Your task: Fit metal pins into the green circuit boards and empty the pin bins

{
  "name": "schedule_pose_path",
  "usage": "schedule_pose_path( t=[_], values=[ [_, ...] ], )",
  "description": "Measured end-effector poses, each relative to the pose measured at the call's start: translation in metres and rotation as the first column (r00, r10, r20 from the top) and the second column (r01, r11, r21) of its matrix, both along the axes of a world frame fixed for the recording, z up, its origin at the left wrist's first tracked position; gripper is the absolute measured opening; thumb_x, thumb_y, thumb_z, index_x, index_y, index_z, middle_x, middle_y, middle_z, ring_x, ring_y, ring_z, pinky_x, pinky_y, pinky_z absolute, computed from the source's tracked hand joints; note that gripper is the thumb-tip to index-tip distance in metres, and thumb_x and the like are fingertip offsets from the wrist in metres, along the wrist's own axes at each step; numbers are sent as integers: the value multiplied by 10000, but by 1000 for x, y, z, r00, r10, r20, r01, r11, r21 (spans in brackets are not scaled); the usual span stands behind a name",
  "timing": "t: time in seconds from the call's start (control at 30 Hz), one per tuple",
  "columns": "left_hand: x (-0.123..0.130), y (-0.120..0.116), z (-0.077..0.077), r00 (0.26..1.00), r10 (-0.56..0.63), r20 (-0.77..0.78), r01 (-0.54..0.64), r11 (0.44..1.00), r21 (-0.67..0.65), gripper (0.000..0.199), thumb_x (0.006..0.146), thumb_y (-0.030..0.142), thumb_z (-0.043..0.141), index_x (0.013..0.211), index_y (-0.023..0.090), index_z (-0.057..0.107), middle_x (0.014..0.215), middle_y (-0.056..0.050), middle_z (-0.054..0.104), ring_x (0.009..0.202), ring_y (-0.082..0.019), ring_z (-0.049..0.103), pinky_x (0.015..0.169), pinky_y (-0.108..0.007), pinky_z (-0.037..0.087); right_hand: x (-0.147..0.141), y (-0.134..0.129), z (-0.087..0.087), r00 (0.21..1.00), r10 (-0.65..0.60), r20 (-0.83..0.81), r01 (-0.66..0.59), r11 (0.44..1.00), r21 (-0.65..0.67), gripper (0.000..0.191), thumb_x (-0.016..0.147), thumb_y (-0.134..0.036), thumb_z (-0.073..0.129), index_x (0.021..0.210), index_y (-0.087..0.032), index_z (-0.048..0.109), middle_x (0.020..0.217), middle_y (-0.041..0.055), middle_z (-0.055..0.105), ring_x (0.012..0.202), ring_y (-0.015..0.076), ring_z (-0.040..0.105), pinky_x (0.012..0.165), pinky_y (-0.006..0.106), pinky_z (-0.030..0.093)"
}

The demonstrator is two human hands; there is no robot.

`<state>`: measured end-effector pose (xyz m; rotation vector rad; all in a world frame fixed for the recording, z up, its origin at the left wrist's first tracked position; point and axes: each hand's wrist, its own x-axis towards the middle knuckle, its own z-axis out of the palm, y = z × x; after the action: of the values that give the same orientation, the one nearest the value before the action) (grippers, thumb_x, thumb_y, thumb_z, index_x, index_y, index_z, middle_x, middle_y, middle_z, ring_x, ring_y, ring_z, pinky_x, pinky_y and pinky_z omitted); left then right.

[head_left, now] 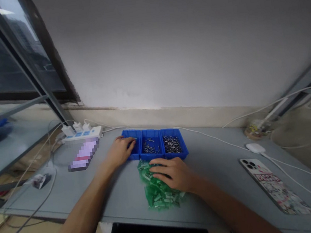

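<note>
My left hand point(121, 149) rests over the left compartment of a row of three blue bins point(176, 155), fingers apart and bent down over its edge. What lies under those fingertips is mostly hidden. A few screws point(150, 147) lie scattered in the middle bin, while the right bin holds a dense heap of screws point(172, 145). In front of the bins is a pile of small green plastic packets point(162, 199) with pale pieces inside. My right hand point(176, 173) reaches over the pile from the right, fingers spread and touching its upper part.
A phone with a patterned case point(276, 186) lies on the right, near a white charger point(255, 148) and its cable. At the left are a power strip point(96, 132) with plugs and a blurred purple-screened device point(84, 154). Loose cables cross the grey table point(123, 203). A wall stands behind.
</note>
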<state>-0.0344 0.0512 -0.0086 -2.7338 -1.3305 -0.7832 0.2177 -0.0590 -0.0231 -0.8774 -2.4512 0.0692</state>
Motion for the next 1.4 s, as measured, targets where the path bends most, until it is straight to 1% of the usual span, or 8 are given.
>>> schedule_pose_path(
  t=[0.2,0.43,0.63,0.73,0.83,1.1,1.3,1.4],
  values=[
    [9,-12,14,995,-76,60,71,994,83,292,1037,326,430,1089,201,689,1035,-62,736,977,-223,648,1003,-434,439,-8,-6,5,995,-29,101,30,999,-12,260,1006,-377,509,1180,-277,674,1340,3,647,935,158,716,750,291,560],
    [15,-23,18,960,-217,175,192,970,148,241,1026,287,468,1102,192,676,1031,-61,723,952,-202,638,945,-391,455,-6,-2,-1,997,-74,26,74,997,-13,406,987,-393,539,1360,-238,577,1388,51,613,1042,215,709,839,347,600],
    [20,-29,20,940,-259,221,232,963,140,251,1025,310,464,1020,189,684,966,-63,716,926,-198,632,924,-378,456,0,3,-3,985,-97,-140,101,995,24,427,983,-221,510,1406,-265,543,1393,46,608,1136,200,676,956,347,581],
    [21,-31,22,925,-341,166,330,939,91,274,1017,389,492,1004,191,680,967,-64,716,941,-206,629,929,-385,444,6,6,-2,962,-119,-247,134,990,44,466,978,-150,459,1423,-272,524,1392,46,608,1173,185,654,1010,339,552],
    [24,-34,21,899,-412,148,402,911,88,348,933,510,612,1068,195,671,1003,-75,720,968,-223,633,931,-393,441,11,7,0,925,-144,-352,179,981,70,480,960,-128,469,1413,-273,534,1379,50,616,1183,185,647,1005,328,553],
    [33,-39,17,895,-420,150,409,907,104,220,1007,342,526,1040,191,683,974,-75,723,929,-198,634,900,-369,453,12,5,4,922,-139,-363,188,977,102,463,938,-127,494,1369,-278,571,1333,57,645,1111,186,678,917,312,581],
    [32,-36,10,892,-386,234,375,922,92,213,995,358,551,947,190,672,838,-46,700,820,-187,621,852,-358,464,14,9,-3,944,-170,-282,205,974,98,458,916,-102,507,1311,-303,620,1292,47,668,999,165,712,825,283,584],
    [34,-35,1,893,-309,327,310,949,52,239,949,410,628,1077,209,628,815,-20,701,854,-195,639,855,-350,485,15,11,-6,941,-155,-301,195,975,106,472,913,-91,499,1325,-295,606,1265,40,687,1032,164,707,865,286,578]
  ],
)
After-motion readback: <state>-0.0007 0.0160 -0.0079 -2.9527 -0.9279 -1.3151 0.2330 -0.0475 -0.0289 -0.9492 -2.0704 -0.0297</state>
